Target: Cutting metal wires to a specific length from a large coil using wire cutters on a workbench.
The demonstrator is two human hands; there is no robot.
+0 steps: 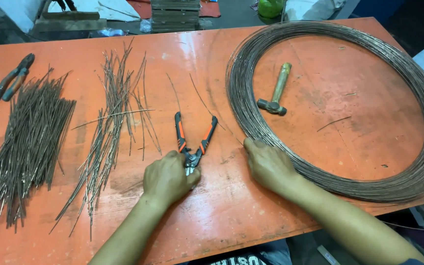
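Both hands rest on an orange table. Left hand curls closed over the head of the orange-handled wire cutters, whose handles splay away from the person. Right hand lies on the near edge of a large wire coil, fingers bent on the strands. A hammer lies inside the coil; cut wire bundles lie left.
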